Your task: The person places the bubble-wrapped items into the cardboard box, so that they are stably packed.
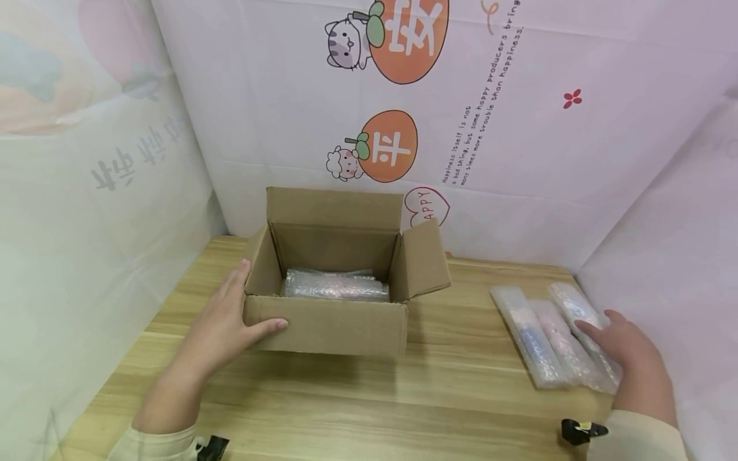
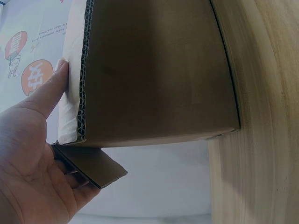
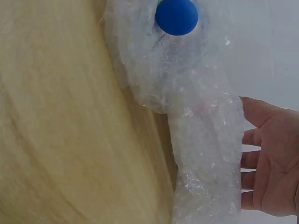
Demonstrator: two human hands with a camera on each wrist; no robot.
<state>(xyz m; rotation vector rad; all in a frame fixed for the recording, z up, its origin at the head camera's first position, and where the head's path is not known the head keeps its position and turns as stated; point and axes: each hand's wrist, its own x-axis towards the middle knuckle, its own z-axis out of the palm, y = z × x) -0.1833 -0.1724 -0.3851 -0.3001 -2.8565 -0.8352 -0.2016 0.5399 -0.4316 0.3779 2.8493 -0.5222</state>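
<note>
An open cardboard box (image 1: pixel 331 326) stands on the table, its flaps spread outward. Clear bubble-wrapped packages (image 1: pixel 337 286) lie inside it. My left hand (image 1: pixel 225 326) grips the box's near left corner, thumb along the front flap and fingers behind the side flap (image 2: pixel 96 165). To the right, three bubble-wrapped bottles lie side by side: a left one with blue showing (image 1: pixel 536 346), a pinkish middle one (image 1: pixel 559 336) and a right one (image 1: pixel 576 307). My right hand (image 1: pixel 628 346) is at the right one, fingers extended and partly hidden behind the wrap in the right wrist view.
The wood-grain table (image 1: pixel 450 397) extends in front of the box. Printed white sheeting (image 1: pixel 507 211) rises behind, with more on the left and right sides. A round blue cap (image 3: pixel 176 17) shows through one bottle's wrap.
</note>
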